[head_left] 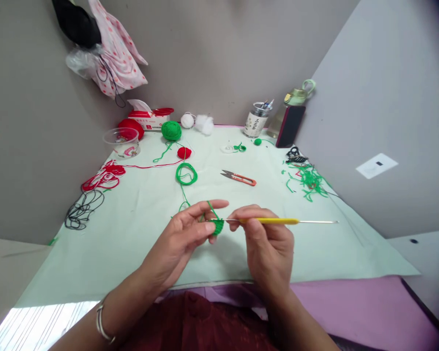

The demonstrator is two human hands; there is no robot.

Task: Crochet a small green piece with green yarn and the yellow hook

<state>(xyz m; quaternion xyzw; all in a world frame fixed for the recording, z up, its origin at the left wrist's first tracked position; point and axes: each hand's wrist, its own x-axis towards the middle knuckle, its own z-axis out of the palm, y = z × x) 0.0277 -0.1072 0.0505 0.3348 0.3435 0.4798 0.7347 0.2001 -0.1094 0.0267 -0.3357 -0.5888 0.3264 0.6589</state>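
Note:
Between the thumb and fingers of my left hand [185,236] is a small green crochet piece [218,226]. Green yarn runs from it up over my raised index finger. My right hand [269,243] grips a crochet hook [278,221] by its yellow handle, like a pencil. One metal end of the hook reaches the top edge of the crochet piece; the other points right. Whether its tip is inside a stitch is hidden. A loose coil of green yarn [186,183] lies beyond my left hand, its strand leading toward me.
Orange-handled thread snips [239,178] lie ahead of my hands. Farther back are a green yarn ball [171,130], a clear plastic tub [122,148], a pen holder [256,121] and a phone [291,126] leaning on a bottle. Green yarn scraps [310,181] are at right, red yarn [104,176] at left.

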